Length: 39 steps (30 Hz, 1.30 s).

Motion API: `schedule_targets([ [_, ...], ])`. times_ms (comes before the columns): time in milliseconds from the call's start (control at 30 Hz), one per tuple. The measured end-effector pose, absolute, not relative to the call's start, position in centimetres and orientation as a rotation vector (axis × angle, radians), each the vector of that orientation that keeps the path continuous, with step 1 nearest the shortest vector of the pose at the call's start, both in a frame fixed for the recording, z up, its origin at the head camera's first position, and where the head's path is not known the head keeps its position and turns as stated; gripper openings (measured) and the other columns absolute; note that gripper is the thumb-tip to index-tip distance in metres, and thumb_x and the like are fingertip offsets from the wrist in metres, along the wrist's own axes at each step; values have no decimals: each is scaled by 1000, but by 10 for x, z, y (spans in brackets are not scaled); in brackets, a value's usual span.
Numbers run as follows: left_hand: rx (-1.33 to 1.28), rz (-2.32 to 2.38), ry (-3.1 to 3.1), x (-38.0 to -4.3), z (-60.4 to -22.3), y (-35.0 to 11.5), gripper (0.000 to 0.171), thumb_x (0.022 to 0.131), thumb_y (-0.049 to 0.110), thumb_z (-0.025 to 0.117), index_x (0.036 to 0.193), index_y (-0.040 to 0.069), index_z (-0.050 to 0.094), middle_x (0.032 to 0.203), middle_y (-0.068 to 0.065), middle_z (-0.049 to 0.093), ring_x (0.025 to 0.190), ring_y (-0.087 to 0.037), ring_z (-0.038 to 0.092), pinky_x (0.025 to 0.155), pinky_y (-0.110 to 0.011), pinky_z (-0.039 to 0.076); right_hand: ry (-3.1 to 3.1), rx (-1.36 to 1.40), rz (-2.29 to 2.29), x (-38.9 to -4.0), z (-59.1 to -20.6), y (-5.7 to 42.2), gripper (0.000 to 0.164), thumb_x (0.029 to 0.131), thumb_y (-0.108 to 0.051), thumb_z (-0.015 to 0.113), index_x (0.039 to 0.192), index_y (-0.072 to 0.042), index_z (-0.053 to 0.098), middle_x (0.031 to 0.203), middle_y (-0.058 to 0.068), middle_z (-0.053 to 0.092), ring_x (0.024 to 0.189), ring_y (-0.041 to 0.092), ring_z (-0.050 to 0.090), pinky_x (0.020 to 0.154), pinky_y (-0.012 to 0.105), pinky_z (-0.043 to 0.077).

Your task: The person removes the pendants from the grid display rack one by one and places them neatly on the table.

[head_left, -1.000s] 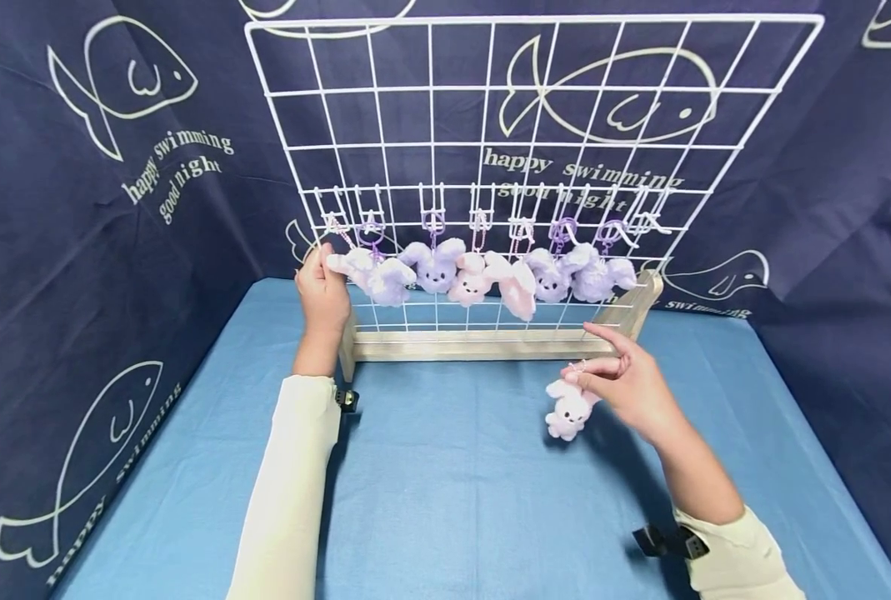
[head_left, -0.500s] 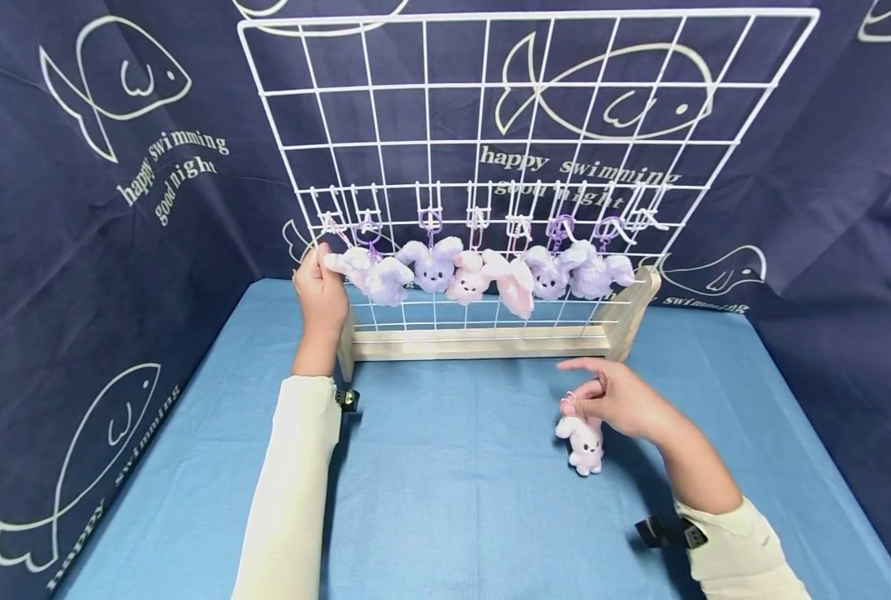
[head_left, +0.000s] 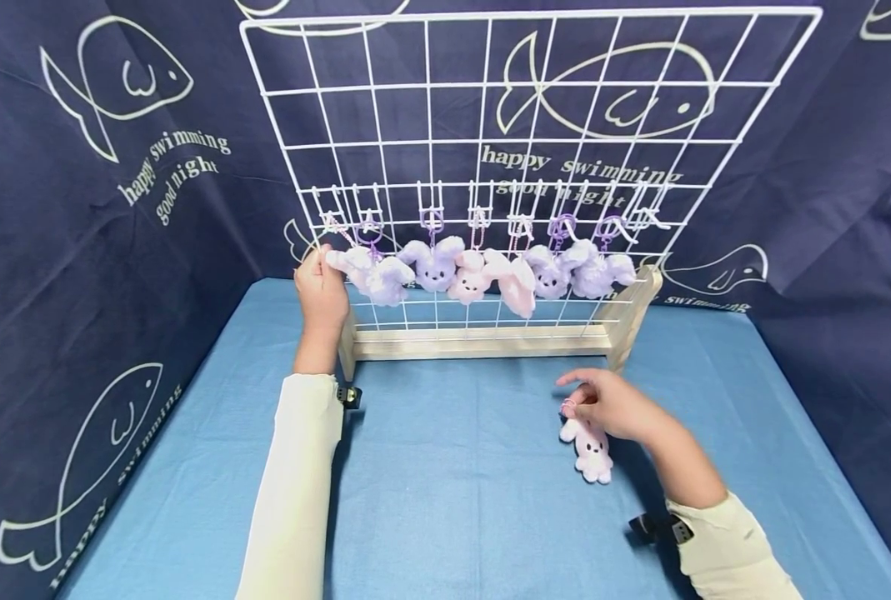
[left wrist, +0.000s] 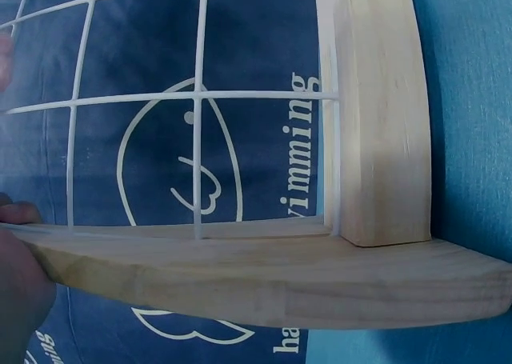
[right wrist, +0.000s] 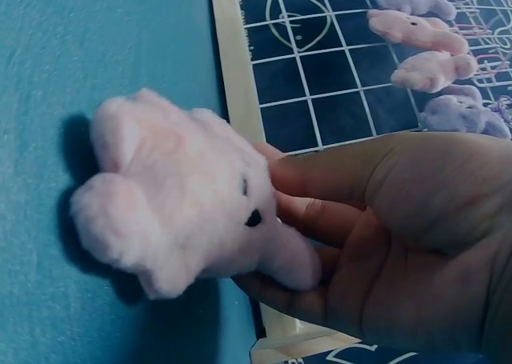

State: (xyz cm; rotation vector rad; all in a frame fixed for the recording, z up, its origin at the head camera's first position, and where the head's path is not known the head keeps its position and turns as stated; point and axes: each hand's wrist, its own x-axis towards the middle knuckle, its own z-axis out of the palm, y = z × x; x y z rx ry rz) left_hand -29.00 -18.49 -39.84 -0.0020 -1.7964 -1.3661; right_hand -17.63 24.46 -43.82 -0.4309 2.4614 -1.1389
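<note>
My right hand point(head_left: 618, 404) pinches the ring of a pale pink plush bunny keychain point(head_left: 591, 452) between thumb and fingers, its index finger extended. The bunny hangs just above or on the blue cloth; I cannot tell which. In the right wrist view its fluffy body point(right wrist: 176, 188) points away from the palm. My left hand point(head_left: 322, 292) grips the left wooden side piece point(left wrist: 240, 276) of a white wire grid rack point(head_left: 528, 14). Beside that hand, several pink and purple plush bunny keychains point(head_left: 435, 267) hang in a row from hooks, partly overlapping.
The rack's wooden base bar point(head_left: 483, 342) and right wooden foot point(head_left: 633, 312) stand on the blue tablecloth point(head_left: 445, 492). Bare white hooks point(head_left: 651, 218) jut forward at the row's right end. Dark blue fish-print cloth point(head_left: 145, 292) hangs behind and at both sides.
My right hand has come down and toward me from near the rack, lowering the pink bunny keychain. The left hand has stayed on the rack's side.
</note>
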Motion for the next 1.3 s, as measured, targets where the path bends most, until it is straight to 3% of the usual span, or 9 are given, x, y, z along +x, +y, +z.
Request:
schedule_targets([
  [367,-52,-1369,-1787,-289,-404,-187,42,102,23,50,63,24,36,62,12,34,59,-4,30,58,-23,22,2528,-415,-1032,-178,-444,241,40,91,8,67,131,10,60,92,13,68,71,15,59,57,27,50],
  [500,-47,-1381,-1798,-288,-405,-189,42,103,25,49,63,26,36,61,12,36,58,-4,32,58,-22,24,2690,-429,-897,-180,-444,239,38,93,-3,73,129,7,63,105,22,72,89,29,69,77,42,58],
  [633,-32,-1375,-1819,-287,-405,-188,44,105,27,48,63,27,36,61,13,38,58,-4,36,58,-22,28,2862,-384,-987,-185,-444,236,41,98,-10,72,134,7,62,125,30,69,117,47,67,99,58,54],
  [733,-41,-1364,-1824,-287,-406,-189,44,106,28,47,63,27,36,61,13,38,58,-4,35,59,-22,28,2875,-330,-1267,-189,-440,231,43,100,-10,70,138,6,59,129,30,68,120,46,66,101,40,55],
  [833,-57,-1360,-1812,-288,-406,-189,43,107,28,47,65,28,37,62,13,38,58,-4,35,59,-22,29,2803,-278,-1508,-192,-432,224,41,101,-9,68,139,5,59,127,26,71,113,30,70,93,19,50],
  [1000,-63,-1390,-1795,-289,-404,-186,43,107,25,48,65,26,40,63,14,39,60,-3,37,60,-21,30,2229,-158,-2051,-196,-417,220,34,106,-5,58,138,4,54,113,2,76,102,3,71,90,20,59],
  [1067,-61,-1397,-1793,-290,-405,-186,43,107,24,48,65,25,39,62,14,39,59,-4,37,60,-21,30,1760,-99,-2304,-198,-411,223,25,109,-5,50,134,-3,54,110,-4,75,105,8,72,94,26,59],
  [1133,-54,-1397,-1789,-291,-405,-185,43,107,24,48,64,25,39,62,15,38,59,-4,36,60,-22,29,1204,-21,-2478,-202,-405,226,17,111,-7,45,123,-7,57,107,1,73,107,16,69,99,30,56],
  [1300,-55,-1400,-1774,-290,-407,-186,44,106,23,49,64,26,39,60,16,37,58,-4,36,59,-22,28,256,312,-2535,-210,-397,233,12,104,-12,51,107,-4,60,103,10,63,105,25,56,101,38,46],
])
